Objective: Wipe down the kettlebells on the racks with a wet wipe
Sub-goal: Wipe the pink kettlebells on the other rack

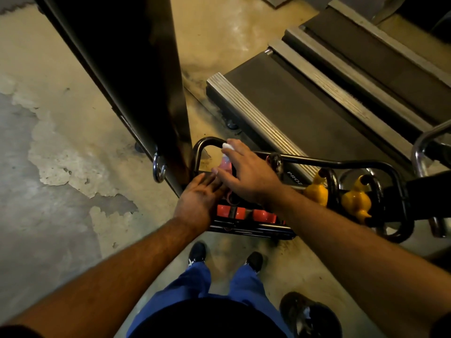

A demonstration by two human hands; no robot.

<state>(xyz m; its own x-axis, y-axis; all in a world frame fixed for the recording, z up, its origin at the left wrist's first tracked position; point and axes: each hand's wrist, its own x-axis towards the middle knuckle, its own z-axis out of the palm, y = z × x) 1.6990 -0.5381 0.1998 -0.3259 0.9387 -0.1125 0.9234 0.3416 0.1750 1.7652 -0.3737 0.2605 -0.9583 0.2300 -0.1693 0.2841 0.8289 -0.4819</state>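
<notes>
A low black tubular rack (341, 164) stands on the floor in front of me. At its left end sits a red kettlebell (263, 215), mostly hidden under my hands. My right hand (244, 172) lies over its top with a white wet wipe (228, 146) pinched at the fingertips. My left hand (197, 198) rests flat against the kettlebell's left side, fingers together. Two yellow kettlebells (317, 191) (356, 201) with black handles sit further right on the rack.
A tall black machine upright (146, 81) with a steel ring (159, 167) stands close on the left. Treadmill decks (305, 98) lie behind the rack. A chrome tube (419, 147) curves at the right. My shoes (197, 252) stand on a worn concrete floor; a dark object (310, 313) lies lower right.
</notes>
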